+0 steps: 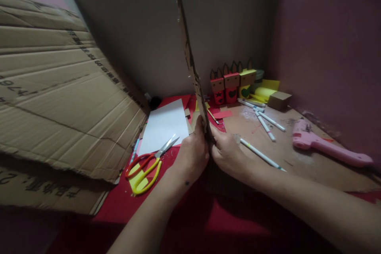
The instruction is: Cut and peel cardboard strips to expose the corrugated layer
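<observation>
Head view: far left, a large cardboard sheet [59,105] slants into frame, creased and printed; then scissors [157,154] with red and yellow handles, blade tips over white paper [163,127]. Left hand [193,150] comes next, closed on the near end of a cardboard piece [190,60], thumb lying up along it, other fingers mostly hidden. Piece stands up between the two hands, about mid-frame, above the red tabletop [226,222]. Handling, by judgement: light, easy on both wrists; fairly stiff, yet apt to crease under a hard pinch. Dry, matt surface, so slipping seems unlikely. Ragged rim is probably the weak part, liable to peel or tear; flat hold on the broad faces, one palm each side, should be safest. Looks: brown, nearly edge-on, so a tall thin strip, its top tilted left; edge rough, torn-looking, with small pale bits; full outline cannot be told from this angle. Right hand [228,154] grips narrowly against its right side, fingertips out of sight. Beyond, white markers [262,154] lie loose on a flat brown board [321,174], pink glue gun [312,141] at far right.
</observation>
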`<action>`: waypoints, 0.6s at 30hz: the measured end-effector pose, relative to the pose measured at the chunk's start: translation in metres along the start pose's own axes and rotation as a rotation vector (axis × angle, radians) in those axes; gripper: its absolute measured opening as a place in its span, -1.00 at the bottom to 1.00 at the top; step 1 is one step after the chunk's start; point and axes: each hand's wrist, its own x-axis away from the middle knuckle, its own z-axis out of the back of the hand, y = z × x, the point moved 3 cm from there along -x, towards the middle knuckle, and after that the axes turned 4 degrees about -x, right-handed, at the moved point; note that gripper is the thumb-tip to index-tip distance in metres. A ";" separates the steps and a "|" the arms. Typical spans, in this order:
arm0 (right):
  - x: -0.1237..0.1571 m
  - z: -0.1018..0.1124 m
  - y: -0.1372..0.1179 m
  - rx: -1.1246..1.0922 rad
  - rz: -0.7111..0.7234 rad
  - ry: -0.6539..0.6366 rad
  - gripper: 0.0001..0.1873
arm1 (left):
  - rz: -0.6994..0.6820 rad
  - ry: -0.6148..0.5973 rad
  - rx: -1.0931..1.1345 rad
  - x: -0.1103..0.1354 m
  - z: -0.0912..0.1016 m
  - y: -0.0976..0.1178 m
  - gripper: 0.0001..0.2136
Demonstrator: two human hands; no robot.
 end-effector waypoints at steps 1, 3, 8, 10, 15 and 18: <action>0.000 -0.001 0.000 0.040 0.036 0.016 -0.27 | -0.002 0.008 0.010 0.000 0.003 0.000 -0.58; 0.000 -0.004 0.000 0.098 0.101 0.026 -0.26 | 0.013 0.030 0.011 0.000 0.009 0.002 -0.65; 0.002 -0.005 0.002 0.147 0.138 0.023 -0.30 | 0.042 0.084 -0.021 -0.001 0.010 0.005 -0.68; 0.003 -0.005 0.005 0.141 0.134 0.026 -0.32 | 0.044 0.083 -0.031 -0.002 0.004 0.004 -0.67; 0.004 -0.003 0.011 0.096 0.087 0.041 -0.36 | 0.040 0.071 -0.071 -0.002 -0.004 -0.002 -0.72; 0.001 0.000 0.006 0.044 0.039 0.017 -0.34 | 0.040 0.044 -0.094 -0.002 0.000 -0.004 -0.76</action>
